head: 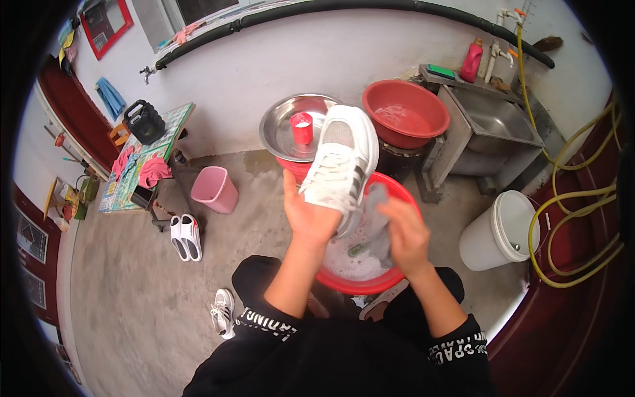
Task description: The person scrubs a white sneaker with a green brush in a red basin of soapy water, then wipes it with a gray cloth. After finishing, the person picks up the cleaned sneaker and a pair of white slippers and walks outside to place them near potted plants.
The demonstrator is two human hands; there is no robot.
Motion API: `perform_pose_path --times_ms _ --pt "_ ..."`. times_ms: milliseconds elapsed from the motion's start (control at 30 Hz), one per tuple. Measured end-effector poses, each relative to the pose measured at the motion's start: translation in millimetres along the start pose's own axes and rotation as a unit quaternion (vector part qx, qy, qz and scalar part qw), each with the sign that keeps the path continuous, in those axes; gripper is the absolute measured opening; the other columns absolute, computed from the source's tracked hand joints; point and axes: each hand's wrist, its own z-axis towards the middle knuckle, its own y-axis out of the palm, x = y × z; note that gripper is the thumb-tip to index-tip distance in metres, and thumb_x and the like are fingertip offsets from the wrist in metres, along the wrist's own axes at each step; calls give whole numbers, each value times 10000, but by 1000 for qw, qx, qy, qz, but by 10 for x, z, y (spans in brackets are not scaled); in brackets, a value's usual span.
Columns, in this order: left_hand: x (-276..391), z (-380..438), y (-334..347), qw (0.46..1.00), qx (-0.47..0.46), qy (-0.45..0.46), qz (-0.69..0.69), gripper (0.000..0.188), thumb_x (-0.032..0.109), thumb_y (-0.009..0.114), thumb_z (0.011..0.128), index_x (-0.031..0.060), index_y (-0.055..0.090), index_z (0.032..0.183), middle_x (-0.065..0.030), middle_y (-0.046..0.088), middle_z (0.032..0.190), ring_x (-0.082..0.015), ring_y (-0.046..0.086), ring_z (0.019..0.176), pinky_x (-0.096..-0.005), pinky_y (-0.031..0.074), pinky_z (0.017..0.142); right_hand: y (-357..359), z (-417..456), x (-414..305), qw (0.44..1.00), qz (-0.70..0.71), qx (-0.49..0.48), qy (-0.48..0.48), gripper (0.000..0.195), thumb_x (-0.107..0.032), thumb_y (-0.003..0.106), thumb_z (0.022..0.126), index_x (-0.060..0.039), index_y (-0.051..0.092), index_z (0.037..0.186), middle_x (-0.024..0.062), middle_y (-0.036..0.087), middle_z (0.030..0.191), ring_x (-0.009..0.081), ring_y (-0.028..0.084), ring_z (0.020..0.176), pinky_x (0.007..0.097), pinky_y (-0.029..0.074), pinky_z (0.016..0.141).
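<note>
My left hand (310, 218) holds up a white sneaker (340, 164) with dark side stripes, its toe pointing away from me; the fingers are partly hidden behind or in the shoe. Just right of its heel, my right hand (409, 233) grips a grey cloth (378, 223), both blurred. Below them is a red plastic basin (342, 288) of sudsy water, with a green object (356, 249) in the foam that I cannot identify. The other striped white sneaker (223, 313) rests on the concrete floor at lower left.
Ahead stand a steel basin (270, 126) holding a red container (302, 129), and a reddish basin (407, 111). A steel sink (496, 116), a white bucket (483, 243) and a yellow hose (540, 203) are right. Left are a pink bin (216, 191), slides (186, 238) and a table (171, 121).
</note>
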Motion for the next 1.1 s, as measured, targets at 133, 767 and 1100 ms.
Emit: perform_pose_path --times_ms 133,767,1100 --pt "-49 -59 -71 1000 15 -15 -23 691 499 364 876 -37 315 1309 -197 355 1345 -338 346 1233 -447 238 1042 -126 611 25 993 58 90 43 338 21 478 781 -16 560 1108 184 535 1136 318 528 1046 357 410 895" --pt "136 47 -215 994 -11 52 -98 356 167 327 906 -47 468 1152 -166 506 1190 -258 484 1077 -376 364 944 400 -693 -110 967 141 -78 199 255 82 525 671 29 593 911 108 595 927 209 564 777 308 471 663" --pt "-154 -16 96 994 -66 22 86 637 469 327 906 -22 294 1310 -166 308 1377 -256 293 1271 -373 189 1074 431 -503 63 644 538 12 544 325 9 413 743 32 559 1032 72 597 921 134 569 808 250 451 720"
